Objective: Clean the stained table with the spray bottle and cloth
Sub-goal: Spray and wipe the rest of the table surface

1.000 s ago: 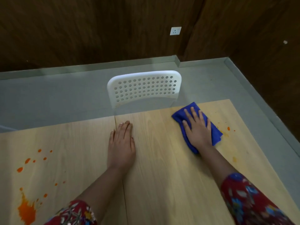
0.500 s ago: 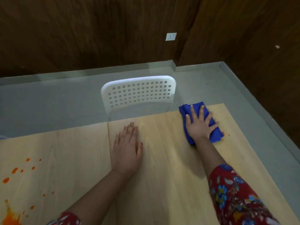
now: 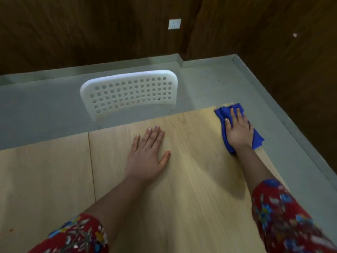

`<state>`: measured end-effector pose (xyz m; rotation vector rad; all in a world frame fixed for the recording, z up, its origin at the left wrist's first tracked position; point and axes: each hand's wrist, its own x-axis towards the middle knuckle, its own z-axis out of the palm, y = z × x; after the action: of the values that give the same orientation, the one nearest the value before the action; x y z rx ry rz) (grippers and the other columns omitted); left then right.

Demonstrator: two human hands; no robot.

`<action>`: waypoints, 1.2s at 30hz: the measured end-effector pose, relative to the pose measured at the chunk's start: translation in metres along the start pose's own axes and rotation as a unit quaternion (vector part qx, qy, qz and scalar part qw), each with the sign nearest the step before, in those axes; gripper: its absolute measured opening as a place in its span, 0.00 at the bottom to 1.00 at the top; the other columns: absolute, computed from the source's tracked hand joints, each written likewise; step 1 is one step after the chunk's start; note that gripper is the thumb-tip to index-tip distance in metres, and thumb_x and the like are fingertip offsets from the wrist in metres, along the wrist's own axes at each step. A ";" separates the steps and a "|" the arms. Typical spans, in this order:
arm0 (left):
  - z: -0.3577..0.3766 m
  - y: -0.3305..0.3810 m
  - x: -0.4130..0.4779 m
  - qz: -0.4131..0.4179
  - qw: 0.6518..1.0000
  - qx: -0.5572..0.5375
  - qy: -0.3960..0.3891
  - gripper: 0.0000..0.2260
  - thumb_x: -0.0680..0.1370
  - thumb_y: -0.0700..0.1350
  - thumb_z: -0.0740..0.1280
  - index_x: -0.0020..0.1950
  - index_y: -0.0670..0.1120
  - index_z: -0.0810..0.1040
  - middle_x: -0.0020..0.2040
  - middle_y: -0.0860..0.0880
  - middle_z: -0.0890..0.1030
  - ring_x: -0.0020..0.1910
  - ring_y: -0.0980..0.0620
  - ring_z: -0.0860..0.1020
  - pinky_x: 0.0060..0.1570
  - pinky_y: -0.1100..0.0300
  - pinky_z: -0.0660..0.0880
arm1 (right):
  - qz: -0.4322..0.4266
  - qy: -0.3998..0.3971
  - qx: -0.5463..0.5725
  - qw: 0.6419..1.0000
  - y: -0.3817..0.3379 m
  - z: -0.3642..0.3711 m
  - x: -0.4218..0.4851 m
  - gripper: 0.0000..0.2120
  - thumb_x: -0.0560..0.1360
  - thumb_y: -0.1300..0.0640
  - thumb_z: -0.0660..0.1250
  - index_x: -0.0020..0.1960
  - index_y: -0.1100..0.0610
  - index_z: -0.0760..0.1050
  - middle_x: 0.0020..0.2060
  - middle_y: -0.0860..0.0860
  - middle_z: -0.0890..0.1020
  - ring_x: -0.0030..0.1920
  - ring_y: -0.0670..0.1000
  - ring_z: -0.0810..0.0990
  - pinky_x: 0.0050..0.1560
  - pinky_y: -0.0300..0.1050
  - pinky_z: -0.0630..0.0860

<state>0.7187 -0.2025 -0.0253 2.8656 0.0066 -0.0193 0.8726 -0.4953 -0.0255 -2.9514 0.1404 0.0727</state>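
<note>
Blue cloth [image 3: 221, 112] lies on the table's [image 3: 191, 179] corner, right of the white chair [image 3: 127, 92], pressed under the right hand [image 3: 238, 130], fingers straight and flat. The left hand [image 3: 147, 154] rests flat nearer the chair. The cloth seemingly overhangs the edge, so pushing further could drop it.

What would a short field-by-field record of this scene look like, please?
Left hand: flat on the table, fingers straight
Right hand: pressing the blue cloth flat
Cloth position: table's far right corner, reaching its right edge
Spray bottle: not in view
Behind table: white perforated chair
Wall: socket
</note>
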 end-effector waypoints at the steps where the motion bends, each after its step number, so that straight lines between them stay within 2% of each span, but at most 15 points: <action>1: 0.000 0.001 -0.001 0.003 1.000 -0.003 -0.003 0.31 0.78 0.64 0.42 0.80 0.54 0.45 0.79 0.56 0.44 0.78 0.57 0.41 0.75 0.52 0.40 | 0.028 -0.007 -0.002 1.000 0.011 -0.003 -0.032 0.26 0.82 0.42 0.44 0.79 0.44 0.48 0.78 0.45 0.51 0.78 0.52 0.50 0.73 0.63 0.51; 5: 0.001 0.002 0.000 -0.001 1.000 -0.005 0.003 0.32 0.78 0.63 0.42 0.80 0.54 0.47 0.79 0.55 0.46 0.78 0.56 0.44 0.76 0.51 0.43 | 0.119 0.001 -0.028 0.993 0.046 -0.007 -0.153 0.25 0.81 0.40 0.44 0.77 0.38 0.46 0.77 0.39 0.49 0.78 0.52 0.47 0.68 0.71 0.50; 9: 0.000 0.002 0.001 -0.004 1.000 -0.005 0.003 0.31 0.78 0.63 0.42 0.80 0.54 0.47 0.79 0.55 0.46 0.78 0.55 0.45 0.76 0.50 0.44 | 0.145 0.030 -0.017 0.989 0.031 -0.002 -0.112 0.26 0.82 0.43 0.47 0.79 0.46 0.51 0.78 0.46 0.54 0.77 0.54 0.51 0.73 0.63 0.52; 12: 0.000 0.001 -0.001 0.001 1.000 -0.010 -0.002 0.31 0.78 0.63 0.42 0.79 0.54 0.45 0.79 0.56 0.44 0.78 0.57 0.42 0.76 0.51 0.43 | -0.003 0.027 -0.001 1.000 -0.041 0.009 -0.083 0.30 0.79 0.42 0.44 0.77 0.52 0.57 0.77 0.51 0.59 0.77 0.53 0.55 0.76 0.55 0.53; 15: -0.001 0.000 -0.001 0.004 1.000 -0.006 0.002 0.31 0.78 0.63 0.43 0.80 0.54 0.47 0.79 0.56 0.47 0.78 0.56 0.44 0.76 0.50 0.45 | -0.192 -0.023 -0.021 0.981 -0.083 0.024 -0.161 0.29 0.79 0.42 0.46 0.77 0.50 0.58 0.77 0.48 0.58 0.77 0.51 0.56 0.75 0.52 0.52; 16: -0.001 0.000 -0.001 0.003 1.000 -0.005 -0.001 0.30 0.79 0.63 0.43 0.80 0.54 0.46 0.79 0.56 0.46 0.78 0.56 0.44 0.76 0.50 0.45 | -0.211 -0.029 -0.022 0.977 -0.070 0.025 -0.188 0.27 0.80 0.43 0.47 0.77 0.49 0.58 0.77 0.48 0.58 0.77 0.51 0.56 0.74 0.51 0.53; 19: -0.001 0.001 -0.001 0.002 1.000 -0.005 0.001 0.31 0.78 0.63 0.42 0.80 0.54 0.46 0.79 0.56 0.46 0.78 0.56 0.44 0.76 0.50 0.45 | -0.089 0.010 -0.015 0.996 0.014 0.009 -0.193 0.28 0.79 0.43 0.48 0.76 0.52 0.62 0.75 0.48 0.61 0.75 0.54 0.62 0.73 0.52 0.56; 22: 0.000 0.001 0.000 -0.002 1.000 -0.001 0.000 0.31 0.78 0.63 0.41 0.80 0.54 0.46 0.79 0.56 0.46 0.78 0.56 0.44 0.76 0.50 0.45 | 0.106 0.030 -0.020 0.994 0.060 -0.006 -0.117 0.27 0.82 0.44 0.46 0.78 0.53 0.57 0.77 0.53 0.58 0.77 0.55 0.57 0.74 0.58 0.55; 23: -0.001 0.001 0.000 -0.002 1.000 -0.003 -0.001 0.31 0.78 0.63 0.42 0.80 0.54 0.46 0.79 0.56 0.46 0.78 0.56 0.44 0.76 0.50 0.45 | 0.120 0.026 -0.005 0.992 0.048 -0.008 -0.096 0.27 0.82 0.44 0.46 0.78 0.53 0.54 0.78 0.53 0.57 0.77 0.55 0.55 0.74 0.58 0.54; 24: -0.001 0.000 0.000 -0.001 1.000 -0.005 -0.003 0.31 0.78 0.63 0.42 0.80 0.54 0.46 0.79 0.56 0.46 0.78 0.56 0.44 0.76 0.50 0.45 | 0.087 0.024 0.002 0.996 0.026 -0.005 -0.087 0.28 0.81 0.43 0.44 0.78 0.53 0.54 0.78 0.53 0.56 0.77 0.54 0.54 0.75 0.57 0.53; 27: -0.002 0.000 -0.001 0.004 1.000 -0.010 -0.004 0.31 0.78 0.63 0.43 0.79 0.54 0.45 0.79 0.56 0.45 0.78 0.57 0.43 0.76 0.50 0.44 | -0.120 -0.023 -0.006 0.992 -0.043 0.013 -0.128 0.30 0.78 0.42 0.43 0.78 0.51 0.56 0.77 0.49 0.57 0.77 0.52 0.55 0.76 0.54 0.51; 29: -0.002 0.000 -0.001 0.003 1.000 -0.008 -0.003 0.31 0.78 0.63 0.43 0.79 0.54 0.45 0.79 0.56 0.45 0.78 0.57 0.43 0.76 0.51 0.44 | -0.208 -0.043 -0.020 0.977 -0.040 0.018 -0.180 0.28 0.79 0.42 0.46 0.77 0.48 0.57 0.77 0.46 0.56 0.77 0.49 0.54 0.75 0.51 0.51; 31: -0.002 0.000 -0.001 0.002 1.000 -0.006 -0.002 0.31 0.78 0.63 0.43 0.79 0.54 0.45 0.79 0.56 0.45 0.78 0.57 0.43 0.76 0.51 0.44 | -0.161 -0.020 -0.015 0.987 -0.001 0.009 -0.180 0.28 0.79 0.42 0.47 0.77 0.49 0.59 0.76 0.47 0.58 0.76 0.50 0.57 0.74 0.52 0.52; 34: -0.001 0.001 0.000 0.001 1.000 -0.004 0.005 0.31 0.78 0.63 0.42 0.80 0.54 0.46 0.79 0.56 0.46 0.78 0.56 0.44 0.76 0.50 0.45 | 0.019 0.017 -0.014 1.000 0.050 -0.007 -0.110 0.28 0.81 0.42 0.45 0.78 0.50 0.55 0.77 0.49 0.56 0.77 0.52 0.55 0.75 0.57 0.53; 36: -0.002 0.001 0.000 0.000 1.000 -0.005 0.004 0.31 0.78 0.63 0.42 0.80 0.54 0.46 0.79 0.56 0.46 0.78 0.57 0.44 0.76 0.51 0.44 | 0.031 0.019 -0.010 0.999 0.026 -0.007 -0.085 0.27 0.81 0.43 0.44 0.78 0.51 0.54 0.78 0.49 0.54 0.78 0.51 0.52 0.76 0.57 0.51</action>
<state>0.7190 -0.2032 -0.0234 2.8553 0.0094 -0.0078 0.7860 -0.5142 -0.0184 -2.9698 0.2370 0.0277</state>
